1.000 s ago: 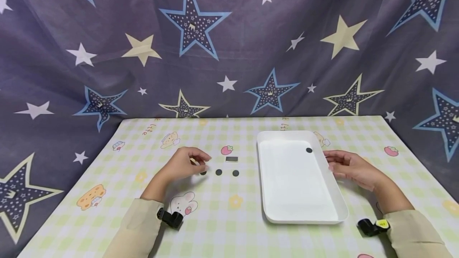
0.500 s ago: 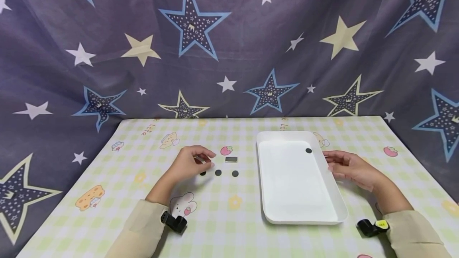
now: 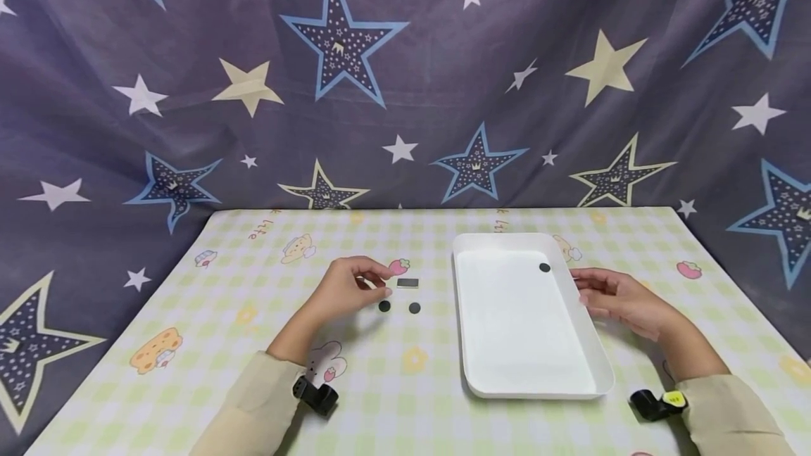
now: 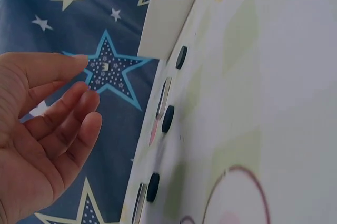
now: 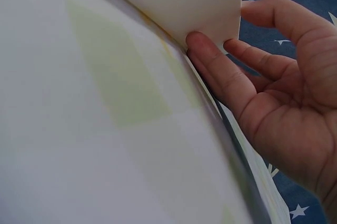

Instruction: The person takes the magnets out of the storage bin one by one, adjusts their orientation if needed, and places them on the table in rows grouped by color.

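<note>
My left hand [image 3: 351,290] hovers above the table with its fingers slightly bent and parted; nothing shows between them. Below it lie small black discs [image 3: 384,306], three of them visible in the left wrist view, where the nearest disc [image 4: 152,187] is one the hand hides from the head camera. Behind the discs sits a small dark rectangular piece [image 3: 407,283] with a shiny edge. Another shiny-edged piece [image 4: 138,203] appears only in the left wrist view. At the right, my right hand [image 3: 624,301] touches the side of a white tray [image 3: 475,389] with extended fingers.
One black disc [image 3: 545,267] lies inside the tray near its far right corner. A checked, cartoon-printed cloth [image 3: 209,315] covers the table. Behind the table's far edge hangs a dark curtain [image 3: 431,90] with stars.
My left hand has moved a little to the right above the discs, and it now covers the leftmost disc in the head view. The right hand and the tray have stayed put.
</note>
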Motion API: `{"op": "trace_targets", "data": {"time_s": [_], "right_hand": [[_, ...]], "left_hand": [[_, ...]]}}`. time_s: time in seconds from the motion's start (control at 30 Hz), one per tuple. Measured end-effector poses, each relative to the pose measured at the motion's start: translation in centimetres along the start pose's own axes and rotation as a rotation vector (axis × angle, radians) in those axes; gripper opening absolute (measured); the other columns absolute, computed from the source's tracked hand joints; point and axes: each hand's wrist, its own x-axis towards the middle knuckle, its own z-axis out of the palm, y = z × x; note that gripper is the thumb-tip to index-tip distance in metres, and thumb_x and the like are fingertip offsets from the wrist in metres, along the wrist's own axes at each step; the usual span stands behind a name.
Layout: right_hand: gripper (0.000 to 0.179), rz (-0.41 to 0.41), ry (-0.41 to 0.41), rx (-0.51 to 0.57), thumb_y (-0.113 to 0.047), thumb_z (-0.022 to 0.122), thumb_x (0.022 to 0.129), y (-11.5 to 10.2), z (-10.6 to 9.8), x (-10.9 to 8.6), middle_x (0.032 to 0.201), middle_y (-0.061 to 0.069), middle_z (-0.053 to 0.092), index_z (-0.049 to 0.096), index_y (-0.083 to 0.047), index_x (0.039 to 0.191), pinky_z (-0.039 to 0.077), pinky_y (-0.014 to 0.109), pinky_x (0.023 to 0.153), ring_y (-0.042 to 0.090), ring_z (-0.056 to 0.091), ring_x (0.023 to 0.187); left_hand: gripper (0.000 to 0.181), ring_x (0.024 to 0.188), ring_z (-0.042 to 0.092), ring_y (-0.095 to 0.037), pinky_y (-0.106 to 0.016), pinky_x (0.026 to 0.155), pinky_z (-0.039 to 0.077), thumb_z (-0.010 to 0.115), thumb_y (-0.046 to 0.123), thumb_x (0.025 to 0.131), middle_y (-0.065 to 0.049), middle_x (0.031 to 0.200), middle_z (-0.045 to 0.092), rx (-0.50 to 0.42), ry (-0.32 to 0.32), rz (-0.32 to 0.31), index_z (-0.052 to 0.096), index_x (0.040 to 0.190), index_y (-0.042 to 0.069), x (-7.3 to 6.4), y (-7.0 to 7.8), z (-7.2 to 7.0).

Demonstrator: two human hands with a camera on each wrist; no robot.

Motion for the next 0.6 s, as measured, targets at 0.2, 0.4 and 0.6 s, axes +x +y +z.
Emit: {"op": "trace_targets", "data": {"time_s": [0.2,0.4,0.6], "right_hand": [[0.056,-0.005,0.0,0.008,-0.005,0.053,0.1,0.1,0.0,0.0,0.122,0.001,0.058,0.026,0.019,0.143,0.054,0.027,0.084,0.006,0.059,0.106],[0.056,-0.004,0.001,0.013,-0.005,0.053,0.1,0.1,0.0,0.1,0.121,0.001,0.058,0.026,0.019,0.143,0.054,0.027,0.084,0.007,0.059,0.106],[0.055,-0.004,-0.002,0.015,-0.005,0.053,0.1,0.2,0.0,0.1,0.122,0.001,0.058,0.026,0.018,0.143,0.054,0.028,0.084,0.007,0.059,0.106]], "left_hand": [[0.02,0.085,0.068,-0.021,-0.038,0.076,0.057,0.077,-0.001,0.081,-0.014,0.103,0.071,-0.066,-0.033,-0.01,0.075,0.1,0.002,0.7,0.2,0.8],[0.019,0.087,0.068,-0.021,-0.037,0.076,0.056,0.078,0.003,0.082,-0.01,0.1,0.072,-0.073,-0.059,0.025,0.075,0.1,0.002,1.5,0.2,1.5],[0.019,0.084,0.068,-0.017,-0.035,0.076,0.057,0.077,0.003,0.082,-0.007,0.096,0.072,-0.054,-0.073,0.037,0.074,0.101,0.003,2.3,0.8,2.2]]}}
